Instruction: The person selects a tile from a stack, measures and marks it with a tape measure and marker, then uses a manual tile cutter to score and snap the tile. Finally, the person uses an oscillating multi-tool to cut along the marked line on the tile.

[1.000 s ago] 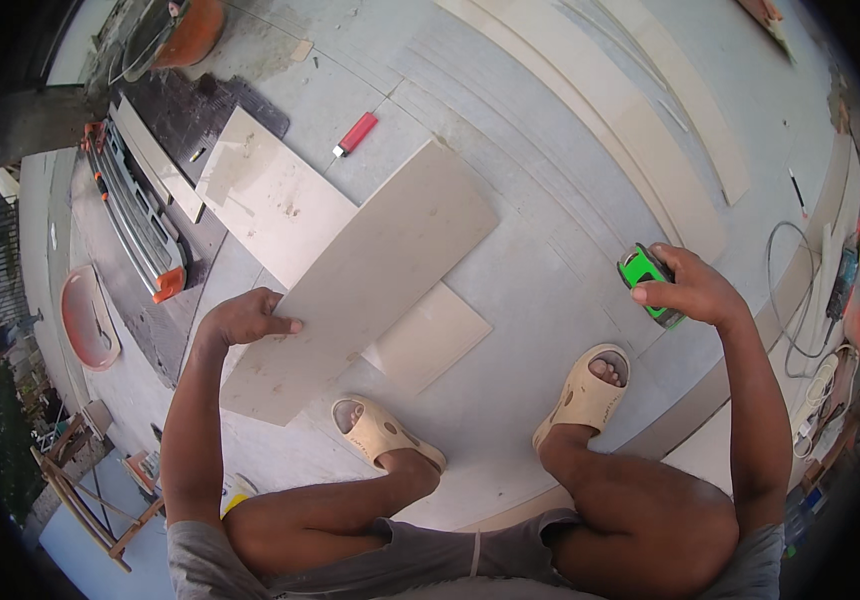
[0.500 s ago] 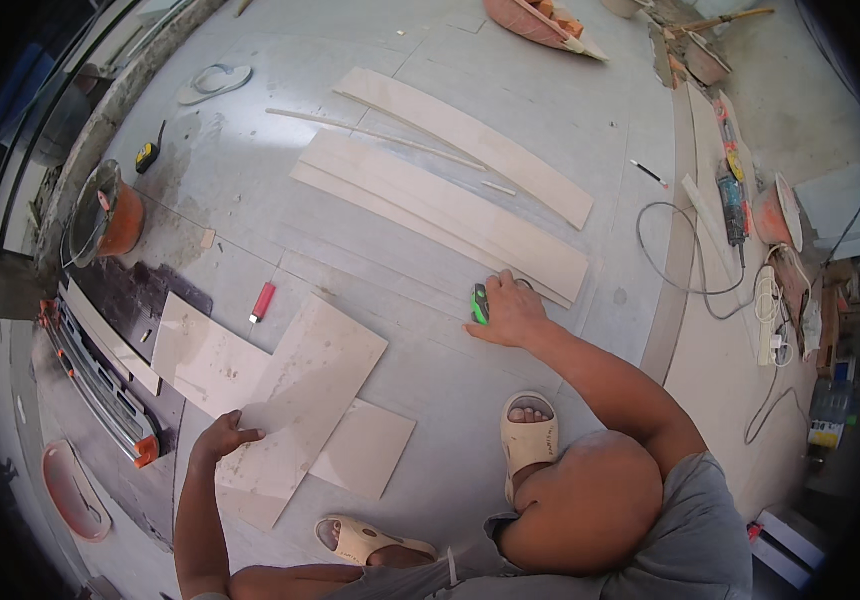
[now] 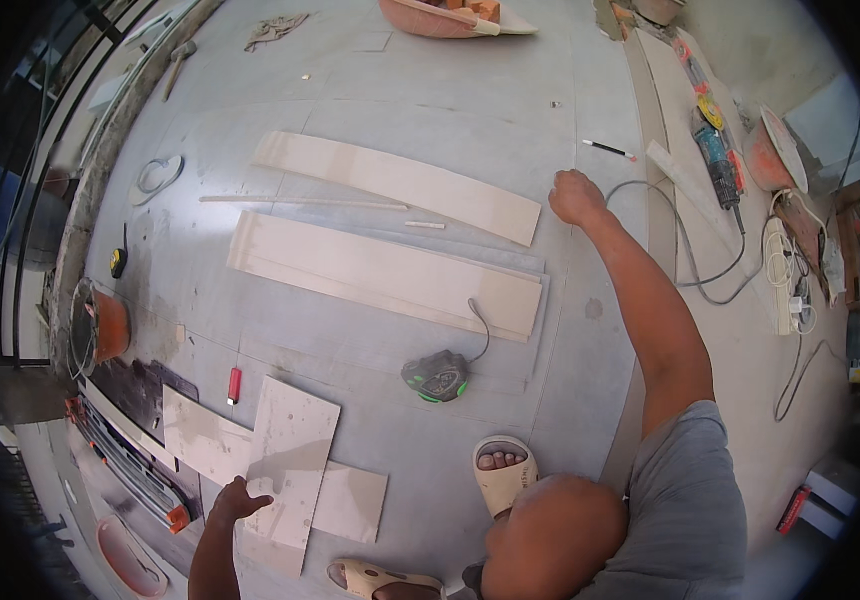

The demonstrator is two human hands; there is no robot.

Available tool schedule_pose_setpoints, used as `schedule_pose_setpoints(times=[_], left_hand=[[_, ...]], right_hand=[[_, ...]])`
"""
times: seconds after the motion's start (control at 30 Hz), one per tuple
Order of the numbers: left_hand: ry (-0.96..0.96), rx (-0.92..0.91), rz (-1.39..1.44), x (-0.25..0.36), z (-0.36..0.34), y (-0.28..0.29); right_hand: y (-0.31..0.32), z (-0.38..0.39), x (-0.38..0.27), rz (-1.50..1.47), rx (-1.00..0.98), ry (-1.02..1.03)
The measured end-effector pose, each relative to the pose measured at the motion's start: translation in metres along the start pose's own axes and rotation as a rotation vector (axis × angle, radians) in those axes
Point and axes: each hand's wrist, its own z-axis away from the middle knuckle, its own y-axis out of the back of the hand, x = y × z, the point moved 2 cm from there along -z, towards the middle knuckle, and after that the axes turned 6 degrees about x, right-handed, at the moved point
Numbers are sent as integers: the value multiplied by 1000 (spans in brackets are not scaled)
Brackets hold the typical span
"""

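My left hand (image 3: 242, 500) grips the edge of a beige tile (image 3: 290, 430) that lies across other pieces (image 3: 350, 500) at the lower left. My right hand (image 3: 578, 198) is stretched out beside the end of an upper tile strip (image 3: 400, 185), below a black marker (image 3: 605, 148). Its fingers are curled, and whatever they may hold is hidden. A dark tape measure with green trim (image 3: 435, 378) rests on the floor below the lower strips (image 3: 380, 270). A red lighter (image 3: 234, 385) lies left of the upright tile piece.
An orange bucket (image 3: 110, 325) and tile cutter (image 3: 125, 460) are left. A small yellow tape (image 3: 118, 262) lies above them. On the right are an angle grinder (image 3: 718, 165), cables, a power strip (image 3: 785, 290) and a reddish basin (image 3: 770, 150). A pink barrow (image 3: 420, 20) holds bricks at the top.
My right hand has let go of the green tape measure and moved up and right toward the marker. My left hand stays on the tile. The view has shifted forward across the floor.
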Motion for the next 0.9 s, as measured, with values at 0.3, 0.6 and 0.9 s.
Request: schedule_pose_setpoints(times=[0.3, 0.6, 0.9], left_hand=[[238, -155, -252, 53, 0, 3], [273, -22, -169, 85, 21, 10], [306, 172, -122, 147, 38, 28]], right_hand=[[-38, -83, 94, 447, 273, -65], [-60, -114, 113, 710, 298, 70], [9, 20, -34, -869, 192, 183]])
